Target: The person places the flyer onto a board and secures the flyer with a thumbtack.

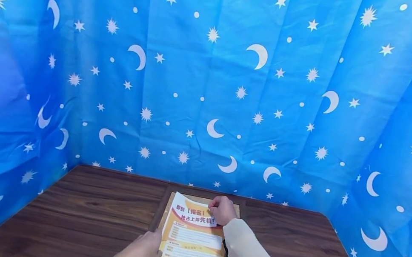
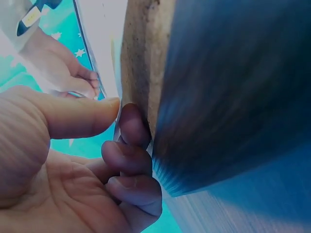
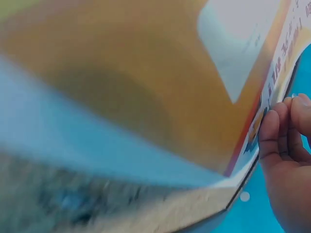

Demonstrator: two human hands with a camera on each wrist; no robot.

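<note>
A printed poster [image 1: 194,236], orange and white with Chinese lettering, lies over a cork board [image 1: 235,209] on the table. At the poster's left edge, my left hand [image 1: 140,251] pinches the paper between thumb and forefinger; in the left wrist view the forefinger also touches the side of the board [image 2: 141,63]. My right hand [image 1: 224,211] is at the poster's top right, thumb and fingertips drawn together. A tiny clear thing [image 3: 293,96] shows at those fingertips in the right wrist view, too small to identify. The poster's lower edge [image 3: 160,177] stands off the cork there.
The dark wooden table [image 1: 76,211] extends to both sides of the board. Blue cloth [image 1: 197,76] with white moons and stars hangs behind the table and at its left and right. A black band [image 1: 226,253] sits by the right forearm.
</note>
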